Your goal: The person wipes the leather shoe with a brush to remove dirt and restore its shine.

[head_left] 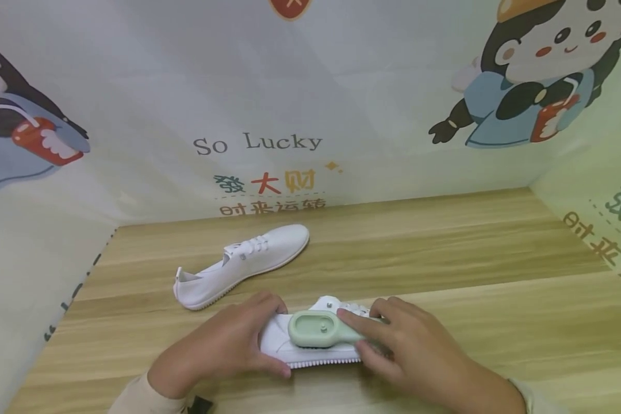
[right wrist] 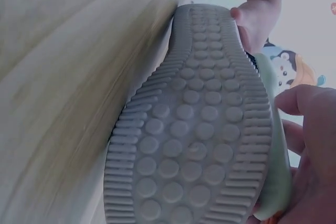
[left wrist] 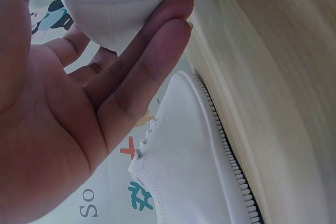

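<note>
While the left hand [head_left: 233, 339] is gripping the near white shoe [head_left: 275, 340] at its heel, the right hand [head_left: 416, 348] is holding a pale green brush [head_left: 313, 329] by its handle, fingers curling round it. The left thumb is lying along the near side of this shoe, and the other fingers are wrapping its far side, so the heel is sitting between them. The brush head is resting on the shoe's side, just right of the heel, and the right hand is covering much of the toe end. The shoe is tilting onto its side, its studded sole [right wrist: 194, 129] facing the person. Beyond this shoe and to its left, the other white shoe [head_left: 256, 261] is standing on the wooden tabletop [head_left: 445, 247], apart from both hands. Farther beyond the near shoe, a printed backdrop [head_left: 388, 155] is hanging.
</note>
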Tool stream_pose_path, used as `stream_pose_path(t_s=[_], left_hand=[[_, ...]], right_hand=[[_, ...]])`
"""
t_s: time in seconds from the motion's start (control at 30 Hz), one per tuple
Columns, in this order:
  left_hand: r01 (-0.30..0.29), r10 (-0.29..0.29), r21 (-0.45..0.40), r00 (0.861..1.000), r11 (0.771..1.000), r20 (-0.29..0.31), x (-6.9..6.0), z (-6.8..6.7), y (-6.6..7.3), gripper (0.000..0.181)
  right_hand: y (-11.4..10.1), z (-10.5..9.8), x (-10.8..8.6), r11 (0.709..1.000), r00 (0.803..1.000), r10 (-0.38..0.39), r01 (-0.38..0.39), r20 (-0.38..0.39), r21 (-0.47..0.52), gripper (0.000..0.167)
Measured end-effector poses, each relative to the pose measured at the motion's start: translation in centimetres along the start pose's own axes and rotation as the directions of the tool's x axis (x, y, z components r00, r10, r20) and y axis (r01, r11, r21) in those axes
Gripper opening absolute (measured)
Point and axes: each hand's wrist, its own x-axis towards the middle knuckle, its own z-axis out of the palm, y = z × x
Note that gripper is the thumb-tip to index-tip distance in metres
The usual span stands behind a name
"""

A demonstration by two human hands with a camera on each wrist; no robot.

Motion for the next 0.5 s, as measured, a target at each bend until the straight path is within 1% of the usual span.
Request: stream_pose_path(t_s=[0.17, 0.4, 0.5], left_hand=[[-0.013, 0.013, -0.006, 1.0, 1.0, 0.003, 0.1, 0.0, -0.1, 0.065], [-0.011, 0.011, -0.005, 1.0, 1.0, -0.01, 0.2, -0.2, -0.2, 0.065], [-0.013, 0.013, -0.008, 1.0, 1.0, -0.007, 0.2, -0.2, -0.3, 0.065]], right_hand=[[0.7, -0.1, 0.0, 0.999, 0.999, 0.03, -0.03, -0.031, -0.01, 0.031], [2.0, -0.4, 0.4, 0.998, 0.997, 0.041, -0.045, -0.067, -0.055, 0.027], [2.4, -0.8, 0.5, 0.998, 0.998, 0.041, -0.044, -0.052, -0.049, 0.026]])
